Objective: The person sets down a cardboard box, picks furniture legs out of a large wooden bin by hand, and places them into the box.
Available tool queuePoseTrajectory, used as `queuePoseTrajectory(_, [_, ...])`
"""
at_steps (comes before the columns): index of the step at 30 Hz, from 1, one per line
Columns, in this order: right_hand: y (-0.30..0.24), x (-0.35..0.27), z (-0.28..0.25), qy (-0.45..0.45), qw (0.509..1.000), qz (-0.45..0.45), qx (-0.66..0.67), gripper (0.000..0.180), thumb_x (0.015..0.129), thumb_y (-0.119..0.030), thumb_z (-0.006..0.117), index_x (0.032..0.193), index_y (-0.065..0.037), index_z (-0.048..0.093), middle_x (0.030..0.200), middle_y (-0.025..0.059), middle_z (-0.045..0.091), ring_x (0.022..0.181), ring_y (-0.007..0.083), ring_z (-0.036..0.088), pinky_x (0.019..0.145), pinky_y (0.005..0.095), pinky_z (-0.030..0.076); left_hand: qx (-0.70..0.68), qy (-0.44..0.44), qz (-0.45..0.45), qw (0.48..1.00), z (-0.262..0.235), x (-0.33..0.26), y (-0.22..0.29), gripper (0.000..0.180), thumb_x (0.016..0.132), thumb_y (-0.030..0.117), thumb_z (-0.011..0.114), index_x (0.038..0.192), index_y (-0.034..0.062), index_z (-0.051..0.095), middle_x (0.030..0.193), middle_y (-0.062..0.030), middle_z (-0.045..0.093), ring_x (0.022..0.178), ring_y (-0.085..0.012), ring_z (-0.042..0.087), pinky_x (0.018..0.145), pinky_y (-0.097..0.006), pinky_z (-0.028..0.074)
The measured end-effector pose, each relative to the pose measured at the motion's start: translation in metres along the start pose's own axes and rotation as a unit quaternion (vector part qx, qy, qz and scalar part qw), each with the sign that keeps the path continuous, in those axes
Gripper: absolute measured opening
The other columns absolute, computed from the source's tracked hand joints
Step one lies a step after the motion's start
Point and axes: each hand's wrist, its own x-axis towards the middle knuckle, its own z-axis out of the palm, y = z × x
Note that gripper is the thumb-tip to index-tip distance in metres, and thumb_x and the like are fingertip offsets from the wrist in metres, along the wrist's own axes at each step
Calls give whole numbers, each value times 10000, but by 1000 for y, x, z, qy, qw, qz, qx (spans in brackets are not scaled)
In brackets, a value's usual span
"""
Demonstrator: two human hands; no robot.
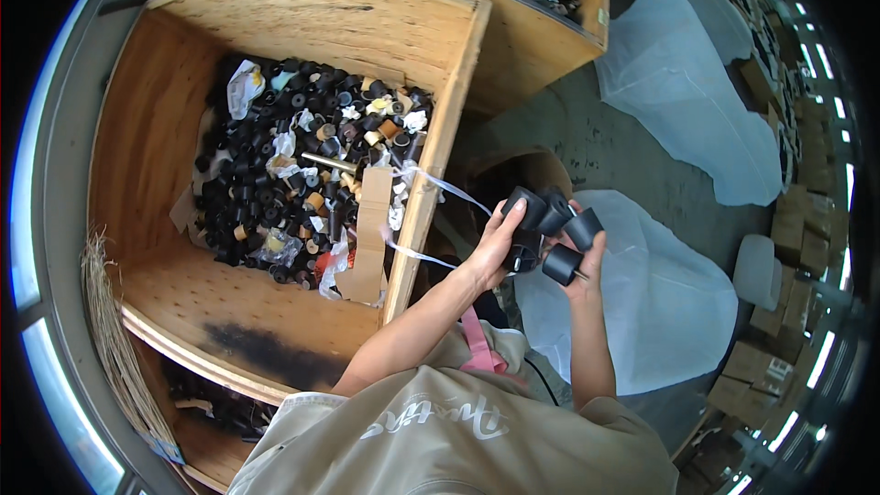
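Observation:
Both my hands hold a cluster of black rubber rollers (548, 229) in front of me, just right of a large wooden crate. My left hand (490, 249) grips the left side of the cluster, thumb up on one roller. My right hand (587, 270) cups the rollers from underneath on the right. The wooden crate (431, 192) at the left holds a heap of several small black rollers (275, 192) mixed with tan ones, bits of plastic wrap and cardboard scraps.
A white plastic bag (660, 293) lies on the floor under my hands, another bag (678, 92) farther back. A second wooden crate (541, 27) with dark metal parts stands behind. Cardboard boxes (788, 229) line the right edge. A bundle of straw (110, 339) sits at the left.

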Motion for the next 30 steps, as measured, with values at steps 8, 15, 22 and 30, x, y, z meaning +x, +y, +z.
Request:
queuePoseTrajectory(8, [48,38,-159,350,931,-16,104,693,906,-649,664,1254,-61,551,1209,174,659,1095,311,663,996,454,539,37,98,-181,978,-50,121,-91,962,968,484,697,1636,332,21,1282,-86,669,1071,-253,704,817,-484,599])
queuePoseTrajectory(15, [67,73,-213,313,933,-25,177,776,949,-569,619,1463,-22,422,1311,236,593,1203,370,610,1076,502,499,174,112,-154,966,-72,163,-128,642,987,192,688,1515,137,326,1066,-115,661,709,-170,629,478,-297,457])
queuePoseTrajectory(22, [43,102,-206,433,900,53,17,922,948,-519,653,1632,-139,166,1658,191,168,1466,428,351,1101,589,476,396,-44,41,916,-52,70,-86,167,1048,109,508,1110,29,641,733,24,537,620,-59,469,529,-252,371])
queuePoseTrajectory(30, [1,84,-95,260,941,-95,-195,515,994,-312,655,1419,-53,522,1517,206,467,1240,366,602,966,458,575,367,458,663,464,-78,-268,206,128,1022,79,599,1071,38,709,872,-31,644,699,-99,566,630,-248,472])
